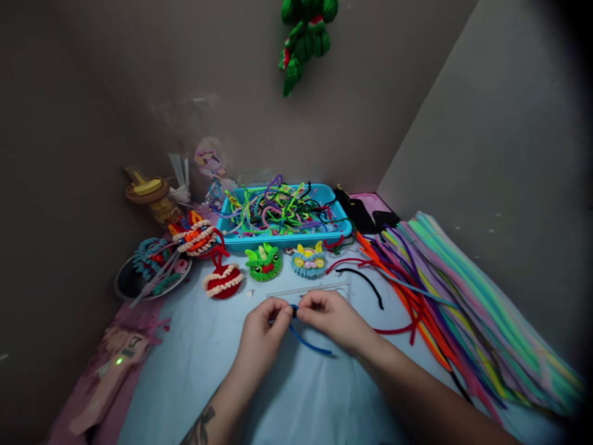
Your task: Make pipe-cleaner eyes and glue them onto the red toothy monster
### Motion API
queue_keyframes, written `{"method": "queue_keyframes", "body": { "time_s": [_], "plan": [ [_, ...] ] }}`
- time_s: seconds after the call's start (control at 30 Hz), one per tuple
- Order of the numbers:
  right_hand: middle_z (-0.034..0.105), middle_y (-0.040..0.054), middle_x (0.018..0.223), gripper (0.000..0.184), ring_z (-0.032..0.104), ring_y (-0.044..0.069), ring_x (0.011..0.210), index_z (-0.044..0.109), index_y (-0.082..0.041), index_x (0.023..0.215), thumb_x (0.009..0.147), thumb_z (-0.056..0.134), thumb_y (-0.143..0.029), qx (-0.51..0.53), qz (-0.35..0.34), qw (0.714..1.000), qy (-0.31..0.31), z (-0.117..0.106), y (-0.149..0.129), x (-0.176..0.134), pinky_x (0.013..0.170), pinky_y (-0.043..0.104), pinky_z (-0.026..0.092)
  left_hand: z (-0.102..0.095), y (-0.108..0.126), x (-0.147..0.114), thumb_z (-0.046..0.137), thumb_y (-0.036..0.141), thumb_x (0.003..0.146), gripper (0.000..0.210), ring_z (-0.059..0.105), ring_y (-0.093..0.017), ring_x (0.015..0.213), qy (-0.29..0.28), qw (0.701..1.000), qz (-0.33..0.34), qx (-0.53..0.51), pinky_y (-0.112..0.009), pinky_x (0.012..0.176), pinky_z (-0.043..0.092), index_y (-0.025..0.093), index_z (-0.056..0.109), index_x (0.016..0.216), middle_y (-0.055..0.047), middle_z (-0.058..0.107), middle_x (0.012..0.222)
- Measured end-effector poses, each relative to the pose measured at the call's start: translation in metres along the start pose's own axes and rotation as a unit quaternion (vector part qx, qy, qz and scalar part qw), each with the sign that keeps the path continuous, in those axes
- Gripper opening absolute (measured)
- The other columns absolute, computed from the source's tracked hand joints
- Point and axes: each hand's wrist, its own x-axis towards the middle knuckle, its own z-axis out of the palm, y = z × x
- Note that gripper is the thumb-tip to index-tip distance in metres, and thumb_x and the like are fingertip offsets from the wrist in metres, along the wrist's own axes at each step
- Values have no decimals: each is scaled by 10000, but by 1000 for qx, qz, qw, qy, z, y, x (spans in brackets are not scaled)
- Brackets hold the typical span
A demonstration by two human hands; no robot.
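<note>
My left hand (pixel 269 324) and my right hand (pixel 330 316) meet at the middle of the table, fingertips pinched close together. Between them is a blue pipe cleaner (pixel 309 346), its free tail hanging down and to the right. A small dark piece shows where the fingertips meet; its exact shape is hidden. Just beyond my hands stand a green pipe-cleaner dragon head (pixel 264 262) and a light-blue one with yellow ears (pixel 309 261). A red round ornament with cream ruffles (pixel 223 281) lies to their left.
Behind sits a blue tray (pixel 287 240) of tangled pipe-cleaner scraps. Long pipe cleaners (pixel 463 303) spread along the right. A metal bowl (pixel 125 281) and a pink glue gun (pixel 111 383) are at left. A black pipe-cleaner piece (pixel 368 284) lies near my right hand.
</note>
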Motion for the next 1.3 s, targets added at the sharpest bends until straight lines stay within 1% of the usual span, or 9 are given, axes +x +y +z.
{"method": "queue_keyframes", "body": {
  "time_s": [0.33, 0.47, 0.63, 0.8, 0.9, 1.0, 1.17, 1.23, 1.3],
  "plan": [
    [492, -30, 608, 163, 449, 119, 596, 531, -177, 640, 713, 561, -320, -3, -36, 997, 66, 13, -2, -1, 578, 239, 371, 9, 1, -3, 602, 361, 749, 226, 444, -109, 591, 58, 994, -22, -94, -216, 573, 363, 141, 588, 703, 27, 523, 614],
    [488, -25, 629, 168, 449, 126, 608, 528, -177, 678, 723, 539, -338, -26, -39, 995, 86, 15, -3, -2, 577, 244, 368, 9, -1, -3, 626, 381, 742, 245, 445, -99, 576, 43, 990, -38, -128, -211, 570, 370, 137, 611, 722, 29, 536, 608],
    [483, -25, 630, 167, 440, 126, 597, 517, -180, 689, 745, 509, -337, -50, -48, 994, 86, 13, -2, -1, 560, 244, 352, 5, -3, -2, 683, 375, 705, 281, 487, -102, 592, 17, 987, -53, -152, -211, 579, 385, 123, 661, 826, 2, 607, 663],
    [495, -21, 635, 157, 450, 131, 602, 516, -183, 684, 749, 507, -326, -50, -62, 992, 99, 13, -1, -2, 554, 244, 355, 4, -5, -2, 732, 332, 656, 254, 472, -79, 540, 21, 984, -76, -162, -191, 525, 348, 116, 659, 768, 11, 603, 625],
    [491, -22, 633, 164, 452, 130, 601, 512, -183, 681, 755, 513, -329, -36, -63, 991, 111, 14, -2, -2, 555, 244, 360, 6, -6, -2, 753, 316, 627, 262, 490, -79, 539, 25, 979, -86, -182, -188, 527, 361, 119, 655, 768, 12, 614, 623],
    [477, -31, 619, 167, 443, 123, 587, 507, -183, 675, 751, 520, -332, -19, -61, 991, 116, 15, -3, -2, 554, 240, 361, 9, -7, -2, 762, 306, 617, 249, 519, -91, 567, 40, 979, -73, -186, -195, 554, 390, 122, 657, 749, 1, 630, 639],
    [455, -40, 608, 147, 413, 112, 563, 494, -188, 676, 752, 525, -310, -17, -58, 994, 95, 15, -3, -2, 520, 223, 336, 7, -8, -2, 742, 300, 646, 213, 519, -98, 562, 64, 982, -50, -168, -202, 549, 401, 135, 655, 749, 4, 622, 628],
    [462, -33, 624, 126, 436, 120, 592, 488, -190, 659, 761, 521, -257, -55, -80, 991, 91, 12, -4, -3, 536, 225, 341, 3, -6, -3, 722, 312, 669, 217, 538, -113, 586, 57, 987, -35, -143, -213, 563, 417, 137, 661, 781, -9, 636, 656],
    [479, -24, 643, 133, 462, 128, 627, 489, -189, 637, 767, 516, -186, -123, -117, 982, 83, 9, -6, -5, 567, 232, 343, -2, -2, -3, 689, 325, 702, 216, 567, -138, 634, 53, 994, -12, -94, -226, 574, 433, 141, 676, 814, -35, 661, 715]
  ]
}}
